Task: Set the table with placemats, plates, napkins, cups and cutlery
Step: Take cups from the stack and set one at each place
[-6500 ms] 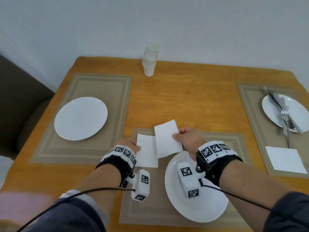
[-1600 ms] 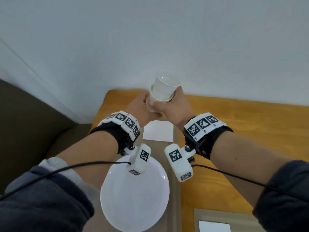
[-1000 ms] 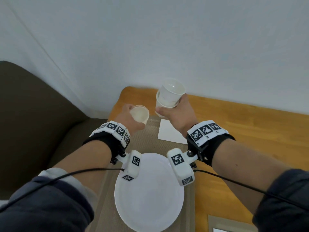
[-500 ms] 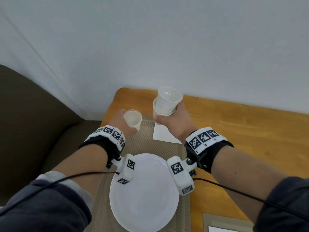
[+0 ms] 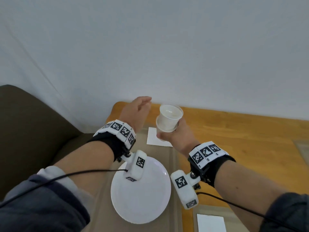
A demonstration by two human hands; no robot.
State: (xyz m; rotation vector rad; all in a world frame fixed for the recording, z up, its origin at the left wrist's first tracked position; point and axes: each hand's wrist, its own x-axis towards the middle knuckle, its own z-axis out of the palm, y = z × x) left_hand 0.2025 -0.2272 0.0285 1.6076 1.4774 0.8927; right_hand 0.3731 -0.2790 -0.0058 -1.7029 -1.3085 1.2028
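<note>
Wooden table with placemats laid along its edges

We see the wooden table (image 5: 234,131) meeting the wall at its far edge. Along its left edge lies a beige placemat (image 5: 170,158), bearing a white plate (image 5: 142,195) and, nearer the far-left corner, a white napkin (image 5: 153,138). At the near edge we see a second placemat (image 5: 209,210) with another napkin (image 5: 210,222).
</note>
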